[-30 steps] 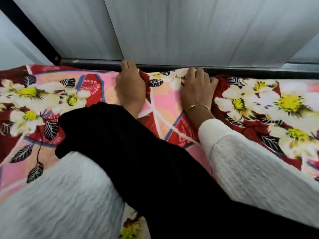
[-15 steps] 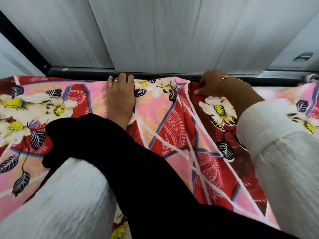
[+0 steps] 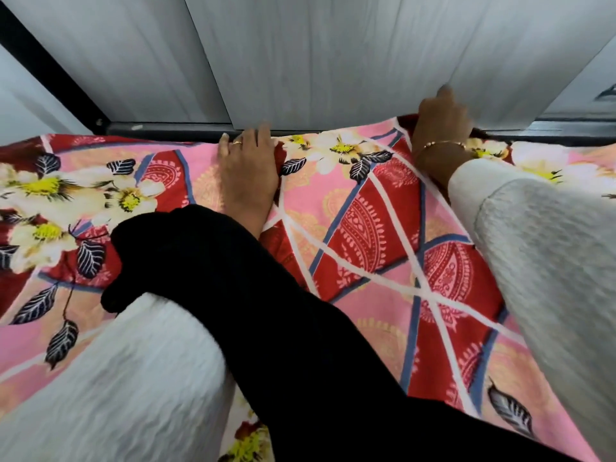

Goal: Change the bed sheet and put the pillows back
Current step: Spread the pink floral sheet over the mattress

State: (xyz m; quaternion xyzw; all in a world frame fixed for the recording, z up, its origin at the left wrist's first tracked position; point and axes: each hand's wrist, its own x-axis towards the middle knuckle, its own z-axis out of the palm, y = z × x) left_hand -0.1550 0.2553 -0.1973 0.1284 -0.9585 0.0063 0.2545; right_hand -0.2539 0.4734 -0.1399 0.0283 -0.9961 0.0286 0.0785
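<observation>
Change: right hand (image 3: 441,128) has shifted farther right along the far edge of the bed since the earlier frame.
Left hand (image 3: 248,161): flat, fingers straight, pressing the floral bed sheet (image 3: 366,221) at the far edge.
Right hand: fingers curled, gripping the sheet's far edge beside the grey wall panel (image 3: 333,61).

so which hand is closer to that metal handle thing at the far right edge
Right. The right hand is at the sheet's far edge by the grey panels, a short way left of the handle. The left hand rests on the sheet much farther left.
</observation>
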